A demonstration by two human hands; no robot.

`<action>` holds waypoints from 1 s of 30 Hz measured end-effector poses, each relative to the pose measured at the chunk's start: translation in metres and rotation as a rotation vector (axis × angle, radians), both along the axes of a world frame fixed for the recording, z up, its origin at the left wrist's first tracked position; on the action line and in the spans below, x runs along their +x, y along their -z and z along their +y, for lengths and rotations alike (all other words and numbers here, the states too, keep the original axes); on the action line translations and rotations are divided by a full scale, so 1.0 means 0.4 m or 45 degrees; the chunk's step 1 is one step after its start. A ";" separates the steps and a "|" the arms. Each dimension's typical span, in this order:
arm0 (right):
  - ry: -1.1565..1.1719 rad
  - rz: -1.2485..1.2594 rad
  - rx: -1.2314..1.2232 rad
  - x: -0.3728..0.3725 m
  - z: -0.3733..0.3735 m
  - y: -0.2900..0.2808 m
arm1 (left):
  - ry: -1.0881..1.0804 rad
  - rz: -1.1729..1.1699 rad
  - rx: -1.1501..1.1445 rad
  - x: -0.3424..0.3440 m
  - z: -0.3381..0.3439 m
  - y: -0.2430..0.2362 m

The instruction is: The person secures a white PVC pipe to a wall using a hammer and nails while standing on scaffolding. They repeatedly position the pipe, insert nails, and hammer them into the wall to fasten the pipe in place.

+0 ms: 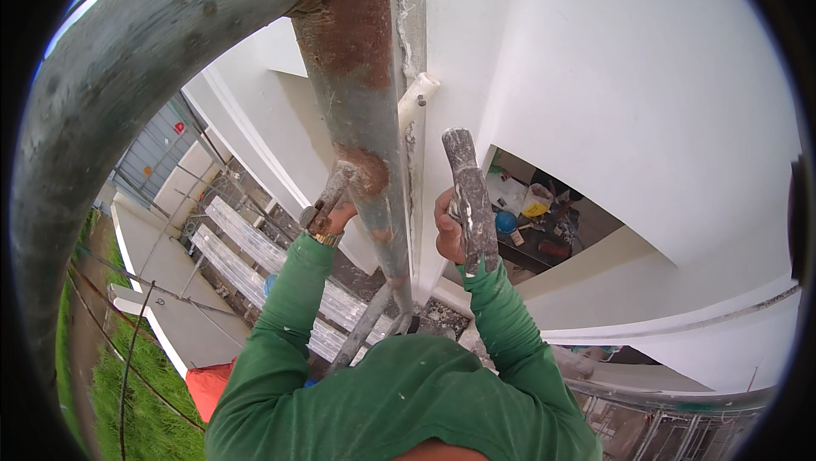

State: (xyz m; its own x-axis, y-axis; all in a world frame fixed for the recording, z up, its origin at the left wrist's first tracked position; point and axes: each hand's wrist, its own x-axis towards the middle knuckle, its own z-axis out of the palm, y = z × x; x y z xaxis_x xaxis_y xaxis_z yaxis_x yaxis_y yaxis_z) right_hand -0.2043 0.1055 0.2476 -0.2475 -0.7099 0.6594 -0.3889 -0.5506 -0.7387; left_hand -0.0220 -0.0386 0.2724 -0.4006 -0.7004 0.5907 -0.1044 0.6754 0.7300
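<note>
My right hand [448,227] is closed round a hammer, its worn, plaster-smeared head [472,197] turned up toward me and its handle mostly hidden below. It is held up in front of the white wall. My left hand [342,216], with a metal-band watch at the wrist, is by a rusty upright scaffold pipe [353,104]. A short rusty stub [331,193] on that pipe covers part of the hand, and its fingers are out of sight behind the pipe. A cream plastic pipe end [418,97] sticks out by the rough wall joint.
A thick curved scaffold tube [161,23] arches across the upper left. Below on the left lie whitish planks [276,270], with grass [140,393] further out. Through a wall opening on the right, a blue helmet-like object [506,222] and a yellow-labelled bag [536,200] show among clutter.
</note>
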 end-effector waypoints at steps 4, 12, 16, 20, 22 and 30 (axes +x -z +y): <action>0.047 0.104 -0.218 0.016 -0.010 -0.033 | 0.018 0.056 0.073 0.003 -0.003 0.019; 0.220 0.369 -0.289 -0.007 -0.010 0.071 | 0.175 0.253 0.239 -0.018 0.012 -0.027; 0.394 0.403 -0.210 0.042 -0.009 -0.038 | -0.001 0.010 -0.125 0.016 -0.053 0.071; 0.193 0.171 0.044 0.030 0.026 0.003 | -0.016 0.073 -0.162 0.007 -0.026 0.047; 0.292 0.371 -0.099 0.039 0.018 -0.031 | -0.031 0.036 -0.247 0.010 -0.031 0.060; 0.216 0.394 -0.009 0.044 0.035 -0.047 | -0.072 -0.042 -0.305 0.003 -0.013 -0.016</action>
